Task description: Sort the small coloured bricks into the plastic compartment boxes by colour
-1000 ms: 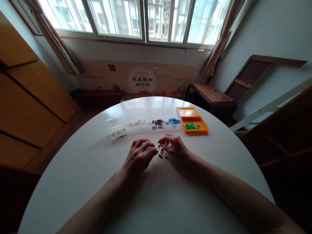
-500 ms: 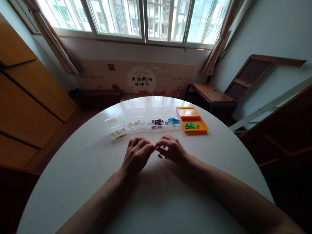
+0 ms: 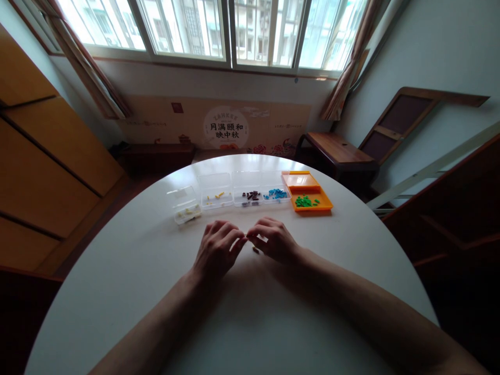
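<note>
My left hand (image 3: 222, 246) and my right hand (image 3: 273, 238) meet fingertip to fingertip low over the white table (image 3: 250, 323). Both are pinched closed, and whatever sits between the fingertips is too small and covered to name. Just below the right fingers a small dark brown piece (image 3: 255, 250) lies on the tabletop. Beyond the hands, a clear box holds dark brown pieces (image 3: 251, 196) and, in its right part, blue pieces (image 3: 276, 194). Green pieces (image 3: 307, 201) lie in an orange box (image 3: 322, 204) with its lid open.
Left of the dark pieces, a clear box (image 3: 214, 179) holds a few yellow pieces (image 3: 220, 195). Farther left stands a small clear box (image 3: 183, 196) with pale pieces (image 3: 188, 211). A wooden bench (image 3: 339, 147) is past the table's far right edge.
The hands stay pinched together in nearly the same place. A second small piece seen under the right hand earlier is no longer visible. The view has shifted very slightly.
</note>
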### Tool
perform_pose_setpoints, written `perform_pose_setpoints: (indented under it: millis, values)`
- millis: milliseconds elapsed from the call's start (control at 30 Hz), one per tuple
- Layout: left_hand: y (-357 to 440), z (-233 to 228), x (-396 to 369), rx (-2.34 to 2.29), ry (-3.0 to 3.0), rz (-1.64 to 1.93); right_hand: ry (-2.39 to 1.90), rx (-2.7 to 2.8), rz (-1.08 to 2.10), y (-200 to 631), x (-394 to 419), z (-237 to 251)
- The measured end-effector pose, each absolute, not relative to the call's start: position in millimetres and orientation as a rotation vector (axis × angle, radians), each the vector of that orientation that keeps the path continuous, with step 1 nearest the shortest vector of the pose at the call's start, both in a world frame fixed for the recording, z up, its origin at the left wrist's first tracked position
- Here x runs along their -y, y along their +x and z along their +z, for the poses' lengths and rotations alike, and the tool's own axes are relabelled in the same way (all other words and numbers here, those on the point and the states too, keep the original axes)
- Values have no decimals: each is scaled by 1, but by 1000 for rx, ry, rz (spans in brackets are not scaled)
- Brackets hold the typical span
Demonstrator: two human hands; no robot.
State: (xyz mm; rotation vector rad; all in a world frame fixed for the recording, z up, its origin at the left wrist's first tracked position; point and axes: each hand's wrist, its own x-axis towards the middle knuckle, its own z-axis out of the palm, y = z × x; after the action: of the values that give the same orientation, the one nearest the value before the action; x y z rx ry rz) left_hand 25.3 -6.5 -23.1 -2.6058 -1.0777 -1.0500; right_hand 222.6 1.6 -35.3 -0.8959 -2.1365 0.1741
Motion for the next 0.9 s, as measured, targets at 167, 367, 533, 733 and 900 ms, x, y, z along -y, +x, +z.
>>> perform_pose_setpoints:
  millis: [167, 367, 533, 733, 900]
  values:
    - [25, -24, 7, 1096, -2604, -1043, -941, 2141, 196, 223, -1, -34]
    - [24, -19, 9, 1101, -2621, -1038, -1076, 2026, 280, 225, -10, -28]
    - [21, -12, 13, 1095, -2642, -1063, -1224, 1856, 267, 228, -42, -20]
    - [20, -11, 14, 1049, -2666, -1066, -1397, 1701, 236, 229, -87, -12]
    - [21, -13, 13, 1061, -2677, -1046, -1425, 1763, 319, 235, -87, -16]
